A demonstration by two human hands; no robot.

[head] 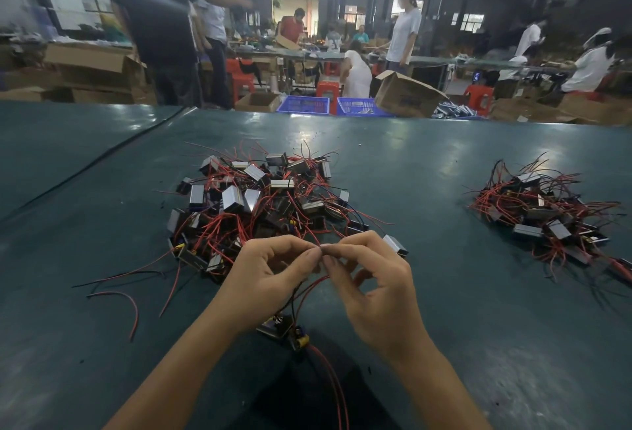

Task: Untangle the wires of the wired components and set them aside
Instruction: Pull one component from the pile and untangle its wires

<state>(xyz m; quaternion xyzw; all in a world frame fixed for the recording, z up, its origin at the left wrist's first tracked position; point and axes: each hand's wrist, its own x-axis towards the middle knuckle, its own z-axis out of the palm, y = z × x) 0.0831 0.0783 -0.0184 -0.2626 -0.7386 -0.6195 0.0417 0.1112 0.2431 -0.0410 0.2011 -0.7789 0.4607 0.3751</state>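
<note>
A big tangled pile of wired components, small metal-cased boxes with red and black wires, lies in the middle of the green table. A smaller pile of the same parts lies at the right. My left hand and my right hand meet just in front of the big pile, fingertips pinching thin wires between them. From those wires one component hangs below my hands, close to the table, with a red wire trailing toward me.
Loose red and black wires spread over the table left of my hands. Beyond the far edge stand blue crates, cardboard boxes, red stools and several people at other benches.
</note>
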